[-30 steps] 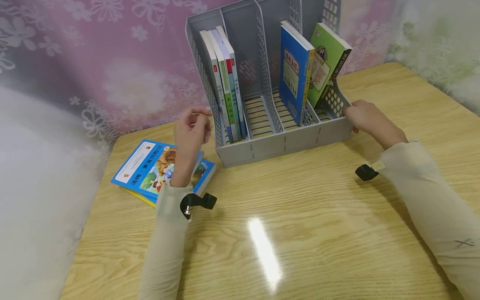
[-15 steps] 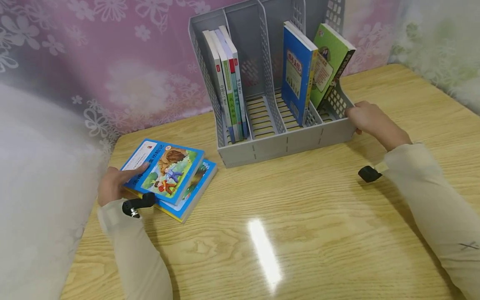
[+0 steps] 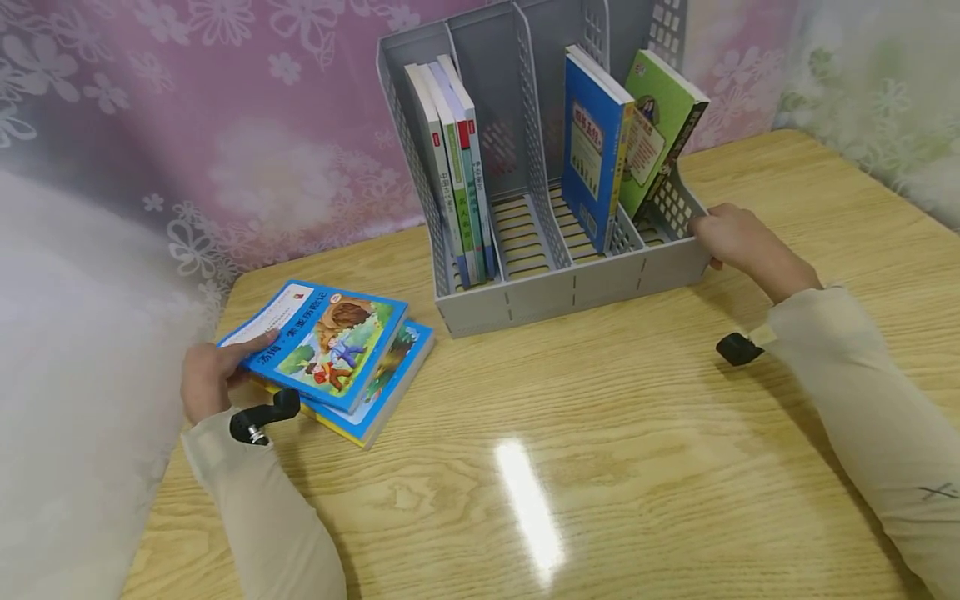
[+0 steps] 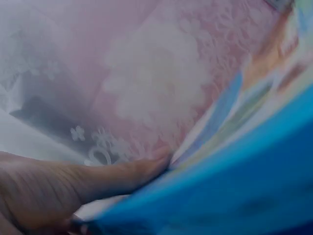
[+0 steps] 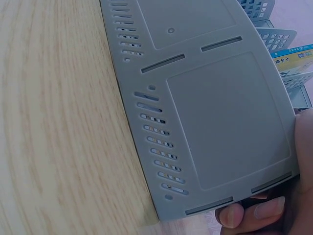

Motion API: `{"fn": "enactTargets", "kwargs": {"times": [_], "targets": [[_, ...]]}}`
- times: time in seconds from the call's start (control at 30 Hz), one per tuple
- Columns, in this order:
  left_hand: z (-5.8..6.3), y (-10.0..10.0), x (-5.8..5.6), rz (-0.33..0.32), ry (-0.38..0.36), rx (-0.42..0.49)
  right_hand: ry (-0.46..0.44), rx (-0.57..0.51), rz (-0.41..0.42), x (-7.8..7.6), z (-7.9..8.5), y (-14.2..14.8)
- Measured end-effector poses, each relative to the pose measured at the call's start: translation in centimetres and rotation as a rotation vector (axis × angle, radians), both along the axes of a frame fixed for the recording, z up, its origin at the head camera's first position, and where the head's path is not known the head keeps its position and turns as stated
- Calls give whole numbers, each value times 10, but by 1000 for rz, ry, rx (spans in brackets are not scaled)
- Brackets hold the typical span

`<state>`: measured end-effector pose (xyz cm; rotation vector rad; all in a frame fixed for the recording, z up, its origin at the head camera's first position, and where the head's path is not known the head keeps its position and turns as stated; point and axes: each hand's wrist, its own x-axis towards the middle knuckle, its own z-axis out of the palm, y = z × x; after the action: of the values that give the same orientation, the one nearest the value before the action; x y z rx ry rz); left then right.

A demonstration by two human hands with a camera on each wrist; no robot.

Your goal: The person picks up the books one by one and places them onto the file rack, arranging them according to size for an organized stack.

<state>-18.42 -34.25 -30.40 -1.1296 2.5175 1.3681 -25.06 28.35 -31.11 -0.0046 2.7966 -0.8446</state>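
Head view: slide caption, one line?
Left hand grips the top stacked book; right hand holds the gray rack by its front corner.

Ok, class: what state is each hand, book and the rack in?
Left hand: gripping upper book
Right hand: gripping rack
Upper book: closed, lying on lower book
Lower book: closed, lying flat
Leftmost racked books: closed, standing
Blue racked book: closed, standing
Green book: closed, leaning
Rack: standing on table
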Motion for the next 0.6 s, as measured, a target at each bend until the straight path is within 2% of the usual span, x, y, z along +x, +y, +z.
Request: {"fn": "enactTargets", "kwargs": {"times": [0.03,0.17,0.27,0.37,0.47,0.53,0.6], "targets": [[3,2,-1,49,111,48,0,0,1,0,0,0],[19,19,-8,212,641,229,4,2,-1,0,0,-1],[31,36,-13,191,907,215,10,1,-5,0,-1,-1],[39,51,-17,130,1122,148,9,-2,-2,0,-1,-1],[45,63,-21,53,1292,153,7,2,4,1,-1,0],[47,68,-23,-11,1375,180,6,4,8,1,-1,1],[49,71,-22,-64,1398,224,6,5,11,1,0,1]]}}
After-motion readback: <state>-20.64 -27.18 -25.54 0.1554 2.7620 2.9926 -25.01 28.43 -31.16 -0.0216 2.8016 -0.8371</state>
